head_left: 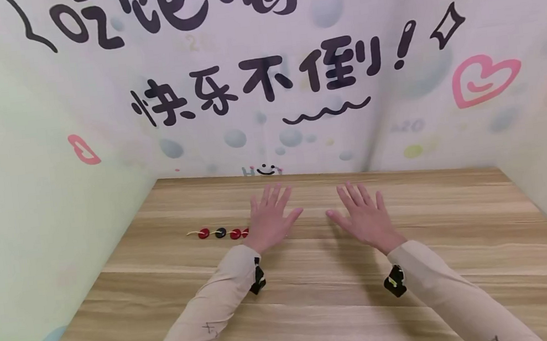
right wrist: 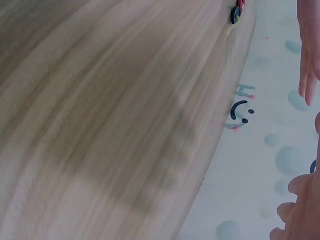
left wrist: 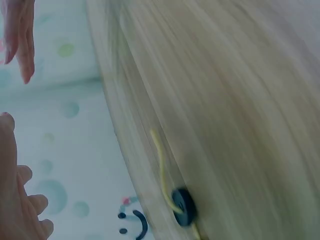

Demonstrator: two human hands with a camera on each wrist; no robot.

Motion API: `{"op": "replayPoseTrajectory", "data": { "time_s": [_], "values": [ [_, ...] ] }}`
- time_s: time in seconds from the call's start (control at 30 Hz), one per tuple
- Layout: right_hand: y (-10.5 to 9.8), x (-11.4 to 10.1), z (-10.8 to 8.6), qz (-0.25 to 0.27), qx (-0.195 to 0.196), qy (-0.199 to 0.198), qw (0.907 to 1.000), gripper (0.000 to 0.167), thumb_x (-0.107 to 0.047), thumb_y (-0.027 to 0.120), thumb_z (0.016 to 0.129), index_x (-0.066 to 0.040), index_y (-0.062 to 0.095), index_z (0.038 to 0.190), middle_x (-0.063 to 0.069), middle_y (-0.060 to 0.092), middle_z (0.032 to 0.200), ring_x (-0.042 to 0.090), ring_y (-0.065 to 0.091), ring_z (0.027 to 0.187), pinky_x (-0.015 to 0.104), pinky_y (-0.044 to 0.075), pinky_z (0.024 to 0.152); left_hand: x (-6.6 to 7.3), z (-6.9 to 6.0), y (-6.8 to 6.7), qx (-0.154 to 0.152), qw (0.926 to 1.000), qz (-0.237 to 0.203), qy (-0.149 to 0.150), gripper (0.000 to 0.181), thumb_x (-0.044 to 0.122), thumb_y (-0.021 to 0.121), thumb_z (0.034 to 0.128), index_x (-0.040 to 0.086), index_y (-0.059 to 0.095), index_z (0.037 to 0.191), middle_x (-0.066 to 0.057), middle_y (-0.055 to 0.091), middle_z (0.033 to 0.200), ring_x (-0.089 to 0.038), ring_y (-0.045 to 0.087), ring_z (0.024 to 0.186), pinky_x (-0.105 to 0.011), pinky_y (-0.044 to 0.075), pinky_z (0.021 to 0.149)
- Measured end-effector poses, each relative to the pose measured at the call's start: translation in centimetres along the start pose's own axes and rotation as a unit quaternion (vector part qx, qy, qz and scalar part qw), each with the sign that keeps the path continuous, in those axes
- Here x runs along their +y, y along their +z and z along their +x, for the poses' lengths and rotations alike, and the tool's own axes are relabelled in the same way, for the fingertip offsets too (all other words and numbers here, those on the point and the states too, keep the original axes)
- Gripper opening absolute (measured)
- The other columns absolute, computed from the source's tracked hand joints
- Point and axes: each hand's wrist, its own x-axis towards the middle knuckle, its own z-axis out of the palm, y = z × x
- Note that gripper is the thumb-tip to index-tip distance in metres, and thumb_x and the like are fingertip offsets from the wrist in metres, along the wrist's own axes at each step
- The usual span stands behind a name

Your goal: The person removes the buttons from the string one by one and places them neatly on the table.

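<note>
Both hands are spread with fingers straight, backs up, holding nothing: the left hand (head_left: 270, 221) and the right hand (head_left: 366, 219) hover apart over the table (head_left: 318, 310), thumbs pointing inward. The beads (head_left: 203, 233), red and black on a yellow cord (left wrist: 162, 165), lie on the wood at the left hand, which partly hides them from the head view. Pale sleeves (head_left: 216, 296) reach the wrists. Behind hangs a white cloth (head_left: 222, 162) with black lettering (head_left: 263, 63) and a pink heart (head_left: 486, 81).
</note>
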Motion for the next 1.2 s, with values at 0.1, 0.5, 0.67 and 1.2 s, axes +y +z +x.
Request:
{"op": "replayPoseTrajectory", "data": {
  "time_s": [0.1, 0.5, 0.67, 1.2],
  "values": [
    [0.2, -0.3, 0.0, 0.009, 0.001, -0.008, 0.9999, 0.08, -0.066, 0.023, 0.085, -0.011, 0.013, 0.142, 0.01, 0.007, 0.147, 0.031, 0.0, 0.133, 0.057, -0.006, 0.099, -1.4, -0.4, -0.2, 0.005, 1.0, 0.003, -0.005, 0.063, 0.057, 0.028, 0.0894, 0.024, 0.018, 0.142, -0.003, 0.012, 0.147, -0.022, -0.001, 0.133, -0.053, -0.003, 0.102],
    [0.9, -2.0, 0.3, 0.026, 0.025, -0.048, 0.9982, 0.073, -0.057, 0.035, 0.087, -0.011, 0.021, 0.141, 0.011, 0.021, 0.144, 0.03, 0.012, 0.132, 0.054, 0.002, 0.102, -7.9, -2.7, -1.0, 0.023, 0.9995, -0.005, -0.021, 0.061, 0.051, 0.034, 0.0908, 0.019, 0.021, 0.141, -0.008, 0.015, 0.146, -0.029, 0.006, 0.133, -0.057, 0.001, 0.1],
    [1.8, -3.4, 1.1, 0.039, 0.054, -0.088, 0.9939, 0.067, -0.043, 0.053, 0.085, -0.005, 0.032, 0.136, 0.014, 0.034, 0.137, 0.033, 0.029, 0.125, 0.051, 0.018, 0.101, -10.3, -3.9, -1.3, 0.054, 0.9983, -0.019, -0.008, 0.058, 0.044, 0.042, 0.0909, 0.014, 0.029, 0.139, -0.013, 0.026, 0.142, -0.033, 0.018, 0.129, -0.058, 0.01, 0.099],
    [5.6, -8.0, 3.5, 0.181, -0.009, -0.12, 0.976, 0.037, -0.011, 0.062, 0.082, 0.005, 0.054, 0.114, 0.017, 0.056, 0.111, 0.027, 0.054, 0.098, 0.036, 0.044, 0.084, -16.9, -6.7, -1.2, 0.06, 0.9872, -0.127, -0.076, 0.044, 0.024, 0.05, 0.0903, -0.001, 0.044, 0.126, -0.023, 0.046, 0.123, -0.038, 0.041, 0.113, -0.049, 0.032, 0.094]
  ]
}}
